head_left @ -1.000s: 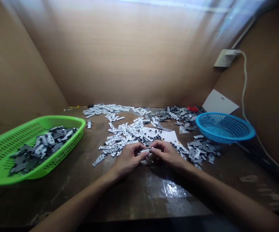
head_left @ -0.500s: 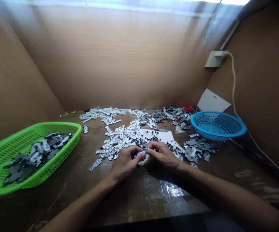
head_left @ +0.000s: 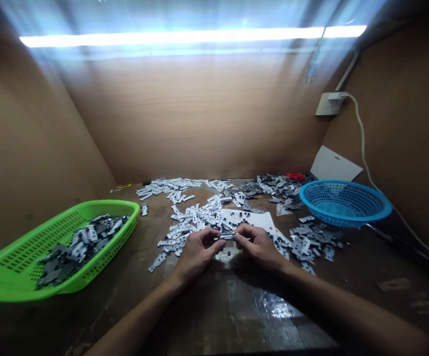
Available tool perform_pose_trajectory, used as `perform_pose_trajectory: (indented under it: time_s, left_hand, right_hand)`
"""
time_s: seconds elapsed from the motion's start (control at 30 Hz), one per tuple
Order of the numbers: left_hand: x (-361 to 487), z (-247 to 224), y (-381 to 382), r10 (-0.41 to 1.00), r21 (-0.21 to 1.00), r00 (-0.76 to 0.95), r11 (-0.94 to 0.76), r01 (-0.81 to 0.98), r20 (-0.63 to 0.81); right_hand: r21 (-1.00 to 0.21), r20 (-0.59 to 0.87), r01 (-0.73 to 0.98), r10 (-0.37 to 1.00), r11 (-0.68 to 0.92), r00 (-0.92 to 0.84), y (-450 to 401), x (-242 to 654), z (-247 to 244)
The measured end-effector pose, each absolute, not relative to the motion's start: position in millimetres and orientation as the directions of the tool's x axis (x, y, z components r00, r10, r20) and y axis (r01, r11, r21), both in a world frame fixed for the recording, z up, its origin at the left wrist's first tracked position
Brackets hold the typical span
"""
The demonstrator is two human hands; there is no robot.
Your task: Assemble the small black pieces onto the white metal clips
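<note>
Between my two hands is a small flat metal plate [head_left: 228, 237], held level just above the table. My left hand [head_left: 198, 249] pinches its left end with thumb and fingertips. At the other end, my right hand [head_left: 259, 247] grips it the same way. Fingers cover both ends, so its details are hidden. Right behind the hands lie small black round pieces [head_left: 242, 214], some on a white sheet [head_left: 262, 218]. A pile of pale metal plates [head_left: 203, 216] spreads behind and to the left.
A green basket [head_left: 132, 220] with metal pieces stands at left. On the right are a blue basket [head_left: 342, 217] and grey metal pieces [head_left: 307, 242]. More grey pieces [head_left: 273, 187] and a red item [head_left: 295, 176] lie at the back. A cable [head_left: 362, 133] hangs from a wall socket [head_left: 327, 104].
The view has tilted upward, bringing the lamp tube into sight. Both hands stay together at the plate; its middle now shows more between the fingertips.
</note>
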State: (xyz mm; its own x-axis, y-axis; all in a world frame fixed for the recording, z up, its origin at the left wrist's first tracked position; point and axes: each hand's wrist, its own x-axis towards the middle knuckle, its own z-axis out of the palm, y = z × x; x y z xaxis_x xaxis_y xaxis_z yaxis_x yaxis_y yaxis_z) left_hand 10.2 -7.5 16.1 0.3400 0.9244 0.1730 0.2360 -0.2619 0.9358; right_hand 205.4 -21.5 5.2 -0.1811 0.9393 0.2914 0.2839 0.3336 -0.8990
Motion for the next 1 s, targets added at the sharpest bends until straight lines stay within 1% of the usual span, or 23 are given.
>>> perform_pose_trajectory:
  time_s: [0.1, 0.3, 0.37, 0.47, 0.5, 0.57, 0.6, 0.63, 0.67, 0.7, 0.73, 0.8, 0.83, 0.9, 0.93, 0.97, 1.0]
  left_hand:
    - [11, 16, -7, 0.920, 0.944, 0.358, -0.247, 0.219, 0.157]
    - [11, 16, -10, 0.918, 0.960, 0.376, -0.210, 0.183, 0.129]
    - [13, 14, -10, 0.913, 0.959, 0.388, -0.209, 0.191, 0.121]
    - [12, 16, -5, 0.914, 0.939, 0.384, -0.238, 0.249, 0.130]
    - [9, 19, -1, 0.919, 0.924, 0.368, -0.257, 0.282, 0.143]
    - [-9, 33, 10, 0.939, 0.878, 0.287, -0.293, 0.380, 0.190]
    - [-25, 42, 17, 0.950, 0.842, 0.222, -0.298, 0.449, 0.218]
    - [-44, 53, 23, 0.962, 0.804, 0.122, -0.272, 0.530, 0.245]
    - [-65, 63, 28, 0.963, 0.738, 0.033, -0.226, 0.636, 0.267]
    - [-89, 73, 33, 0.951, 0.647, -0.065, -0.154, 0.746, 0.302]
    - [-111, 81, 36, 0.920, 0.535, -0.175, -0.044, 0.844, 0.351]
    - [-149, 92, 39, 0.869, 0.345, -0.286, 0.145, 0.927, 0.403]
    - [-160, 93, 39, 0.865, 0.262, -0.274, 0.174, 0.949, 0.420]
    - [-165, 89, 40, 0.849, 0.128, -0.176, 0.129, 0.983, 0.498]
    - [-159, 84, 40, 0.850, 0.092, -0.096, 0.057, 0.994, 0.518]
    - [-148, 77, 41, 0.863, 0.080, 0.002, -0.049, 0.996, 0.504]
    - [-134, 70, 42, 0.886, 0.088, 0.119, -0.176, 0.980, 0.447]
  right_hand:
    - [-0.913, 0.268, 0.266, 0.947, 0.309, -0.180, -22, 205, 6]
    - [-0.893, 0.309, 0.282, 0.933, 0.352, -0.185, -22, 204, 6]
    - [-0.905, 0.286, 0.266, 0.938, 0.332, -0.198, -21, 203, 4]
    - [-0.933, 0.212, 0.242, 0.950, 0.267, -0.231, -20, 201, 2]
    - [-0.931, 0.212, 0.248, 0.951, 0.267, -0.227, -20, 201, 3]
    - [-0.908, 0.261, 0.284, 0.946, 0.309, -0.193, -22, 202, 5]
    - [-0.892, 0.293, 0.306, 0.941, 0.333, -0.171, -22, 203, 7]
    - [-0.879, 0.317, 0.326, 0.937, 0.349, -0.149, -22, 205, 9]
    - [-0.868, 0.335, 0.342, 0.933, 0.359, -0.129, -23, 207, 11]
    - [-0.859, 0.353, 0.355, 0.929, 0.369, -0.110, -22, 209, 12]
    - [-0.848, 0.373, 0.368, 0.923, 0.380, -0.095, -22, 211, 13]
    - [-0.822, 0.413, 0.397, 0.908, 0.408, -0.077, -20, 214, 14]
    - [-0.807, 0.432, 0.413, 0.899, 0.422, -0.073, -19, 215, 14]
    - [-0.776, 0.462, 0.447, 0.884, 0.445, -0.076, -17, 217, 13]
    - [-0.760, 0.472, 0.466, 0.878, 0.452, -0.081, -15, 218, 12]
    - [-0.743, 0.481, 0.487, 0.872, 0.459, -0.089, -14, 220, 11]
    - [-0.724, 0.488, 0.509, 0.867, 0.466, -0.099, -12, 222, 10]
